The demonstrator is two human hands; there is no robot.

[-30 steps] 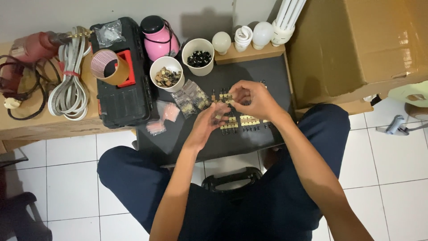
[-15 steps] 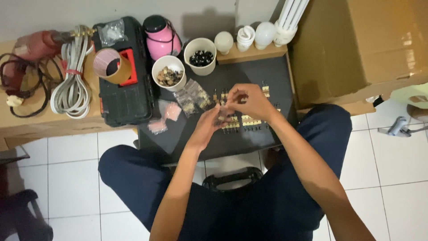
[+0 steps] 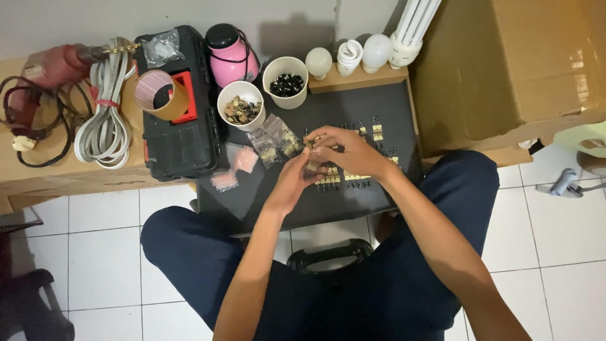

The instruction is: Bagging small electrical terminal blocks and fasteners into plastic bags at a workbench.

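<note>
Over the dark flat tabletop, at about 12 o'clock from the person's lap, both hands meet on one small brass-and-black part, too tiny to make out properly. The left hand is pinched narrow on it from below, and the right hand curls in from 2 o'clock with fingertips closed on the same piece, so neither hand is spread wide. Just beside them, toward 3 o'clock, sit rows of similar small brass-and-black pieces laid out on the dark surface. At 11 o'clock there's a white paper cup of brownish bits, with a white cup of black bits at 12, and clear little plastic bags near the left fingers. Judging from this, doing it well probably means keeping the grip low over the tabletop so a dropped part doesn't bounce off, and working clear of the finished rows so an elbow or wrist doesn't knock them out of line.
</note>
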